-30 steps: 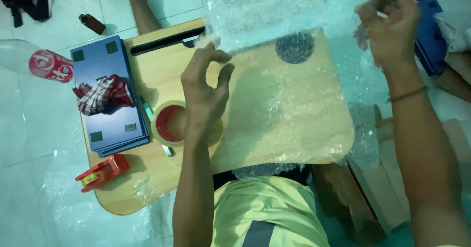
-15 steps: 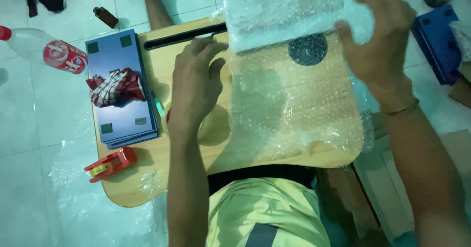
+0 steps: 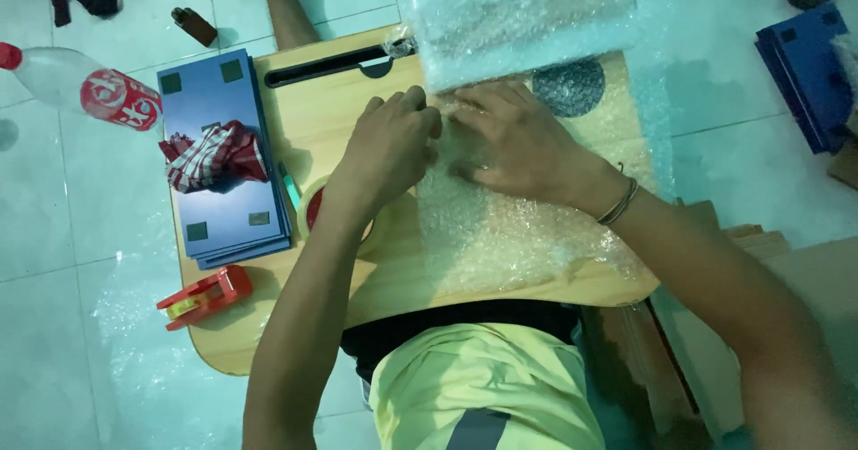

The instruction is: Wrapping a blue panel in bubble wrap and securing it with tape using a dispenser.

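a: where are the hands?

b: both lie on the bubble wrap sheet [image 3: 527, 227] that is spread over the wooden lap table [image 3: 322, 119]. the left hand [image 3: 389, 151] rests palm down at the sheet's left edge, fingers bent a little and pressing flat, gripping nothing. the right hand [image 3: 518, 146] lies just beside it, fingers stretched out flat on the plastic, also holding nothing. the fingertips of the two hands nearly meet.

a: and what is above them?

b: a bubble-wrapped bundle [image 3: 523, 16] lies across the far edge of the table, touching the sheet just beyond the fingertips. what is inside it i cannot tell. a dark round patch [image 3: 572, 88] on the table shows through the wrap to the right of the right hand.

a: what else is around?

b: a stack of blue flat boards [image 3: 223, 119] sits on the table's left part, with a red checked cloth [image 3: 214, 155] on top. a roll of tape [image 3: 313, 213] peeks out under the left forearm. a red tape dispenser [image 3: 206, 296] lies at the near left corner, half over the edge. on the tiled floor, a plastic bottle [image 3: 80, 88] with a red label lies to the left, and more blue boards [image 3: 809, 70] are stacked far right.
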